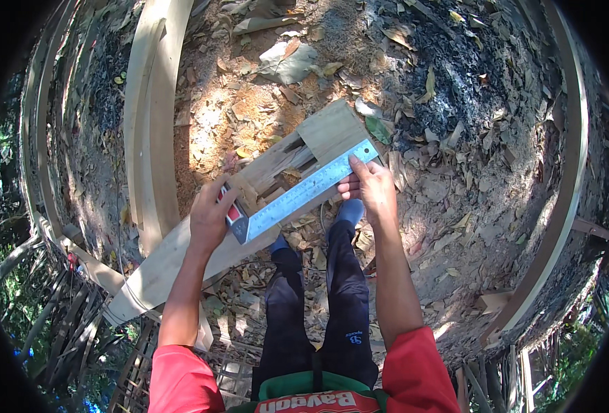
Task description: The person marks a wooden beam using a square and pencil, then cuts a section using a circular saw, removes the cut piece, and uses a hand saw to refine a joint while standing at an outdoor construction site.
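Note:
A try square with a long silver ruler blade [304, 196] and a dark handle with red insets lies slantwise over a pale wooden board [158, 270]. My left hand [209, 215] is closed around the square's handle at the near left. At the far right end of the blade, my right hand [371, 187] pinches it, thumb on top and fingers curled under. The board has rough recesses cut along its upper side, partly hidden behind the blade. A smooth, squarish wooden face [328, 131] shows at the board's far end.
Long timbers [156, 131] stretch away on the left, beside the board. Another long, curved-looking beam [562, 186] runs along the right. Dry leaves, sawdust [211, 113] and dark ash [449, 89] cover the ground. My feet [350, 210] are just below the board.

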A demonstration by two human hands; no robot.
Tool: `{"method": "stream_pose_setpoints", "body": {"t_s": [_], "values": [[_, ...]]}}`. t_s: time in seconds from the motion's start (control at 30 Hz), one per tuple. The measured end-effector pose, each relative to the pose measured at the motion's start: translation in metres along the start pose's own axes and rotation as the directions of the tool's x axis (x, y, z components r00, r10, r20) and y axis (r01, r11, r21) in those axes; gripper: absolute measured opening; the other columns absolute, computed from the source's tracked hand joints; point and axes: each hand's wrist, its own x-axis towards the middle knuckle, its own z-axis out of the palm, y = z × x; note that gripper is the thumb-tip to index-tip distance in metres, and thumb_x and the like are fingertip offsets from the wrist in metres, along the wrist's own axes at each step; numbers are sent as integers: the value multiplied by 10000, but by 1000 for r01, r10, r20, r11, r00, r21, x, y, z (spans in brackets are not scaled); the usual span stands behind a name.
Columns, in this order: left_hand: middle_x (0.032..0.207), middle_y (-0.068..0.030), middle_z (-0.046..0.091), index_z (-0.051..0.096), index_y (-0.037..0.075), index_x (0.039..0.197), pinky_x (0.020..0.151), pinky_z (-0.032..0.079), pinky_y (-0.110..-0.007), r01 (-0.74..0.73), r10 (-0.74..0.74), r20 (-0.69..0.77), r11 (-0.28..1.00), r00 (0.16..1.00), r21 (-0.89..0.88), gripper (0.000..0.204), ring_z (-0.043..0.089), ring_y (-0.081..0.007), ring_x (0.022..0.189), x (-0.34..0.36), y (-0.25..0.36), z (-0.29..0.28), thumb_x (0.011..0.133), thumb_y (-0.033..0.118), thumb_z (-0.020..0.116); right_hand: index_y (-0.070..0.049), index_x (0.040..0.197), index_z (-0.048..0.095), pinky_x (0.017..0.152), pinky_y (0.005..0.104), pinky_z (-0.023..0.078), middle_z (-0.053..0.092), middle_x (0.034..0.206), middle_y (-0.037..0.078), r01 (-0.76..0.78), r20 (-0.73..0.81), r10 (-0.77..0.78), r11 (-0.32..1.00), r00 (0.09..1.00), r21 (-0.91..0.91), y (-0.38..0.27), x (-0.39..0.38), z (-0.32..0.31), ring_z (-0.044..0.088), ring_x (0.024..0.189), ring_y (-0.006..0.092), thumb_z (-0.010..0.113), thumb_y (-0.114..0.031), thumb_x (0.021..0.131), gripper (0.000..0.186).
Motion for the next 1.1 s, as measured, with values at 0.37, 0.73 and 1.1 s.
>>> {"method": "stream_pose_setpoints", "body": {"t_s": [0.37,0.73,1.1], "values": [[1261,-109,541,629,114,1068,824,495,-430,4,-2,103,1000,995,-23,342,579,-320,1038,10,-9,5,739,30,582,78,837,612,461,269,499,661,694,144,-20,-45,14,992,999,-122,-4,0,4,620,520,155,610,-329,924,416],[1205,-89,579,544,220,1334,813,498,-393,-98,66,227,986,972,135,579,607,-266,1004,21,-1,-5,787,30,551,59,828,593,440,263,492,647,664,121,-3,-109,-20,978,994,-208,-5,-3,11,607,505,141,619,-352,910,420],[1272,-72,542,476,243,1385,847,482,-385,-125,43,347,967,937,220,660,594,-241,1034,26,-3,-2,772,13,563,80,735,626,429,293,481,638,584,136,26,-206,-92,952,974,-305,-8,-6,14,602,453,155,578,-324,912,443]]}}
